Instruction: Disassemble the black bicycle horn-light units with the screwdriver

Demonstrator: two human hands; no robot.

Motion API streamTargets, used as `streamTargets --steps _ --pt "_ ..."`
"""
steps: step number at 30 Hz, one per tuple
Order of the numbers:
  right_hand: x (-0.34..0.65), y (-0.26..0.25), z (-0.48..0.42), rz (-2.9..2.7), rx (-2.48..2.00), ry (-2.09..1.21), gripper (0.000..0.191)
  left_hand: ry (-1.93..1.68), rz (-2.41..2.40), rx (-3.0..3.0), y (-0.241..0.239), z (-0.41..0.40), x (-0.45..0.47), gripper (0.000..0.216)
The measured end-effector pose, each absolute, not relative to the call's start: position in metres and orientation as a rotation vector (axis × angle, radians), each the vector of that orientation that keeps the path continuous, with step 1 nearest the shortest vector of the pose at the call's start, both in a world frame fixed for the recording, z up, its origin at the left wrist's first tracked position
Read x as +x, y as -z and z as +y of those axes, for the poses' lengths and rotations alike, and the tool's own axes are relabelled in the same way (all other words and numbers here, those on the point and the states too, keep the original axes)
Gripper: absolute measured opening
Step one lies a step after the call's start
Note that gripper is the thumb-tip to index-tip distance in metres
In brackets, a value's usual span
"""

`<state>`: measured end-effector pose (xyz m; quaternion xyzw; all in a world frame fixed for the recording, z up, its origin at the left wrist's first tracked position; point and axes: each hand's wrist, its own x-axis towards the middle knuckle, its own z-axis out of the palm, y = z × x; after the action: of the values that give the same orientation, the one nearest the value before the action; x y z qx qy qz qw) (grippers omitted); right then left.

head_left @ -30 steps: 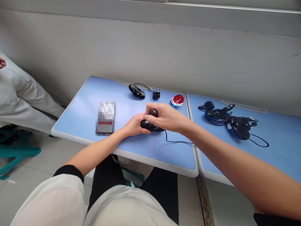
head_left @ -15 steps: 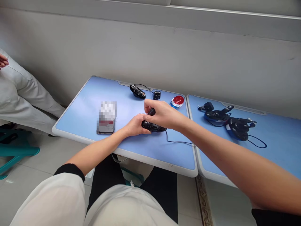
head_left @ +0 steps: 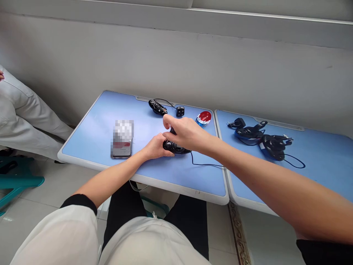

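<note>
A black oval device wound with black cable (head_left: 179, 150) lies on the blue table in front of me. My left hand (head_left: 156, 148) grips its left side, fingers behind and thumb along the near edge. Over its top, my right hand (head_left: 185, 133) pinches a short black cylindrical piece (head_left: 173, 131), mostly hidden by the fingers. From the device's right side a thin black cord (head_left: 205, 165) runs across the table toward the right forearm. Behind the hands lie a black oval unit with an exposed patterned face (head_left: 157, 107) and a small black block (head_left: 180, 111) joined by a cord.
A red-and-blue oval device (head_left: 204, 118) sits near the table seam. On the right table (head_left: 311, 184) lie two blue-based devices wrapped in black cable (head_left: 249, 133) (head_left: 273, 146). A phone (head_left: 121, 147) lies at left. Another person's white-trousered legs (head_left: 33, 114) stand beyond.
The view has shifted slightly. My right hand has risen a little and moved left over the device, its index finger lifting. My left hand keeps its grip.
</note>
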<state>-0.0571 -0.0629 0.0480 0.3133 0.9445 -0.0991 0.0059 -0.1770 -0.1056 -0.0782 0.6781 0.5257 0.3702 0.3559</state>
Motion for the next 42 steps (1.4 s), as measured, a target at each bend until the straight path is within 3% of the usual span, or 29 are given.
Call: streamTargets --steps 3,6,12,18,21,23,28,31,34,39,42 --pt "-0.0543 -0.0516 -0.0611 2.964 0.835 0.433 0.014 -0.975 1.386 1.760 0.0783 -0.1057 -0.1768 0.036" --pt "-0.0541 -0.0536 -0.0613 2.903 0.927 0.314 0.012 -0.988 1.392 1.762 0.0781 -0.1051 -0.1765 0.044" --pt "-0.0521 -0.0526 -0.0617 2.951 0.874 0.446 0.014 -0.959 1.399 1.745 0.0779 -0.1057 -0.1762 0.034" --pt "-0.0527 -0.0526 -0.0624 2.876 0.988 0.228 0.018 -0.988 1.414 1.751 0.0765 -0.1061 -0.1757 0.042" --pt "-0.0523 -0.0539 -0.0625 2.935 0.901 0.351 0.010 -0.953 1.409 1.753 0.0763 -0.1060 -0.1764 0.036" --pt "-0.0513 -0.0548 -0.0622 2.947 0.849 0.438 0.015 -0.955 1.403 1.761 0.0761 -0.1062 -0.1766 0.035" --pt "-0.0513 -0.0543 -0.0616 2.857 1.028 0.262 0.017 -1.005 1.386 1.765 0.0760 -0.1060 -0.1759 0.043" --pt "-0.0506 -0.0534 -0.0604 2.928 0.962 0.354 0.011 -0.984 1.402 1.765 0.0774 -0.1053 -0.1762 0.037" --pt "-0.0493 -0.0531 -0.0597 2.973 0.855 0.496 0.017 -0.966 1.415 1.779 0.0781 -0.1051 -0.1766 0.033" --pt "-0.0510 -0.0516 -0.0616 2.932 0.965 0.374 0.019 -0.984 1.435 1.756 0.0759 -0.1059 -0.1758 0.044" --pt "-0.0510 -0.0516 -0.0613 2.961 0.932 0.415 0.014 -0.970 1.412 1.746 0.0754 -0.1060 -0.1758 0.040"
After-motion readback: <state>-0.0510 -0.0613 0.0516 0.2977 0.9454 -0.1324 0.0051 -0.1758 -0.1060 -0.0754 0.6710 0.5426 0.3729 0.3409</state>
